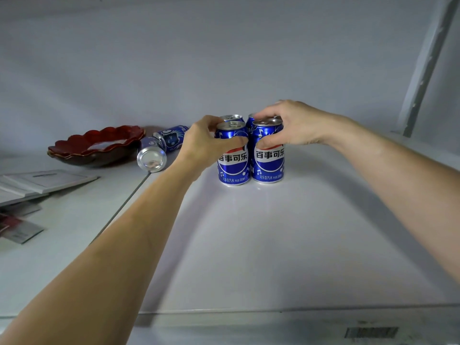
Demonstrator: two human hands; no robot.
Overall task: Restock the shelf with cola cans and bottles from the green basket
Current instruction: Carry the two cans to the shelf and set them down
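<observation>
Two blue cola cans stand upright side by side on the white shelf (286,245). My left hand (206,143) grips the left front can (233,165) near its top. My right hand (293,125) grips the right front can (268,163) from above and the side. Two more upright cans stand right behind them, the back left can (232,118) showing only its top, the back right one mostly hidden by my right hand. Two other blue cans lie on their sides to the left, one (152,155) with its base toward me and one (174,136) behind it. The green basket is out of view.
A dark red scalloped bowl (97,145) sits at the left rear of the shelf. Flat white boards and papers (42,183) lie at the left edge. A grey upright post (428,66) rises at the right rear. A seam runs across the shelf left of the cans.
</observation>
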